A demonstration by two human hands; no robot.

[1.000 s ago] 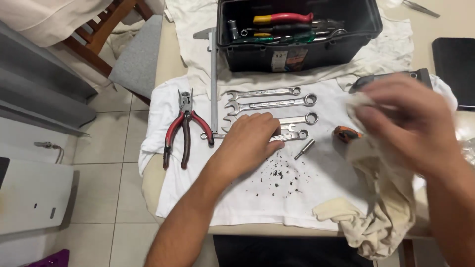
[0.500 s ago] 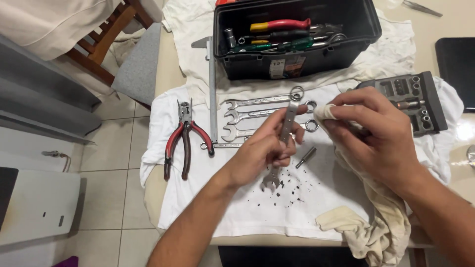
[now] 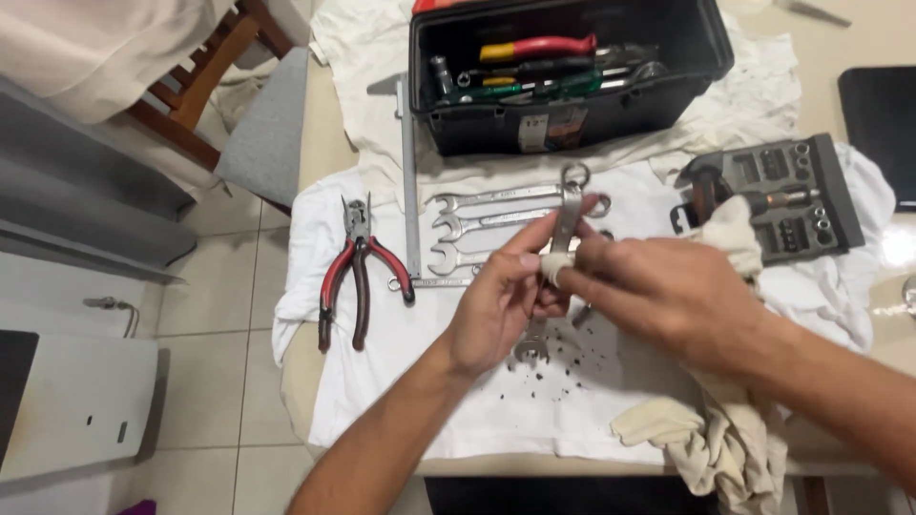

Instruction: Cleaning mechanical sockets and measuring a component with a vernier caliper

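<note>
Between my two hands sits a combination wrench (image 3: 567, 217), steel, held roughly upright with its ring end up past the fingertips and its open end poking out below the left palm. My left hand (image 3: 496, 310) is closed round the shaft from the left side, thumb up along it. My right hand (image 3: 668, 291) comes in from the right, fingers pinching a cream rag (image 3: 735, 229) against the wrench shaft; a bit of rag wraps the metal right where the hands meet. More of that rag hangs under my right forearm, off the table edge.

Just beyond the left hand lie three more spanners (image 3: 477, 229) in a row on the white cloth (image 3: 420, 381). Left of them a long steel ruler (image 3: 410, 181), then red-handled pliers (image 3: 358, 272), well apart from the hand. Under the hands, dark specks (image 3: 563, 367) scattered on the cloth. Beyond the right hand, a grey socket set tray (image 3: 792, 195), near the rag's top. Further off past both hands, an open black toolbox (image 3: 572, 129) with screwdrivers inside. Can't tell how tight the right grip is, rag covers the fingertips.
</note>
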